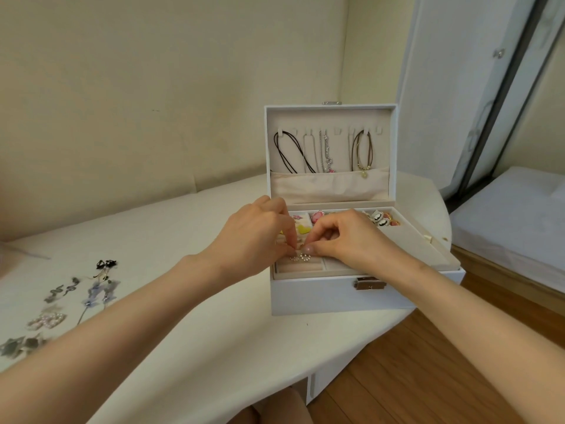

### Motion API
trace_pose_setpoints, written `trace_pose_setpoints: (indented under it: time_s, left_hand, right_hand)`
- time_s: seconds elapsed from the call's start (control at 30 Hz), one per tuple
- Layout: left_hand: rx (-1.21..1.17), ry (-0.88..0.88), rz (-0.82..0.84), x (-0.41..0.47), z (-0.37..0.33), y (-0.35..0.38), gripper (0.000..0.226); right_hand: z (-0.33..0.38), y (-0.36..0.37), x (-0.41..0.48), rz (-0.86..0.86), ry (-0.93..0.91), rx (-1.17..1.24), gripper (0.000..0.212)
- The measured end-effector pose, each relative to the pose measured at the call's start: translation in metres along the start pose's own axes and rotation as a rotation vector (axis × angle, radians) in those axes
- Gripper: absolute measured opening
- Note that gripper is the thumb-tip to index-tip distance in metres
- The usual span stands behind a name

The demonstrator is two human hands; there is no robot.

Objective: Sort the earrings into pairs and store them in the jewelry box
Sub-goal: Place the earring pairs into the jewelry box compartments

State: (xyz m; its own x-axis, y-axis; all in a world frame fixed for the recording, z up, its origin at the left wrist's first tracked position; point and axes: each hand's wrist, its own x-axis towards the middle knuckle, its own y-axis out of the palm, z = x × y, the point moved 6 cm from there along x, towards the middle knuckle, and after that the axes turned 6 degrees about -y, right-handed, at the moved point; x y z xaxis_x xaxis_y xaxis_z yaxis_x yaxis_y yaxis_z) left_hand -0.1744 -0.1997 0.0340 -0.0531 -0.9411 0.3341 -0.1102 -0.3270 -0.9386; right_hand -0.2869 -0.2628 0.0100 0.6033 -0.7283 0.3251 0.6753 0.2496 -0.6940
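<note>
**Seating a matched pair.** We judge the step in hand to be setting two like earrings side by side in the jewelry box (336, 296), which stands open on the table (183, 316) with its lid (330, 116) upright at the rear.

Neither hand braces the box, so we would press straight down rather than toward its rear. We would work only in the padded rolls (298, 267) at the box's front-left corner, keeping clear of the coloured earrings (380, 221) already filling its rear compartments. Each post should go into the same groove, faces up and level, so that the pair reads as a pair. We would let go only once both sit firm. These pieces are small and will probably roll or tip if dropped.

The left hand (253, 237) and right hand (345, 240) meet over the box's front-left corner, fingers curled. Each pinches one of the round earrings (301, 257) between thumb and fingertip. The pair lies directly beneath the fingertips, the two pieces touching or nearly so, at the top of the rolls. We cannot tell whether the posts have entered the groove.

The loose earrings (76, 296) yet to be paired lie on the table well to the left of the box.
</note>
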Motion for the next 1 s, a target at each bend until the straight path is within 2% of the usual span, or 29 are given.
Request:
trace_pose_setpoints:
  time_s: [0.4,0.57,0.67,0.9,1.0]
  left_hand:
    - [0.017,0.037,0.024,-0.002,-0.005,0.002,0.015]
    - [-0.012,0.051,-0.093,-0.014,0.004,-0.005,0.015]
    - [-0.005,0.118,-0.132,-0.022,0.005,-0.005,0.012]
    - [0.068,0.197,-0.156,-0.029,0.001,-0.002,0.044]
    - [0.084,0.190,-0.142,-0.030,0.002,0.000,0.046]
  right_hand:
    - [0.010,0.001,-0.008,-0.056,-0.174,-0.184,0.004]
    - [0.012,-0.006,-0.021,-0.124,-0.280,-0.160,0.013]
    - [0.012,-0.005,-0.028,-0.138,-0.329,-0.144,0.021]
    - [0.015,0.000,-0.030,-0.087,-0.340,-0.215,0.031]
    - [0.016,0.000,-0.030,-0.053,-0.304,-0.216,0.032]
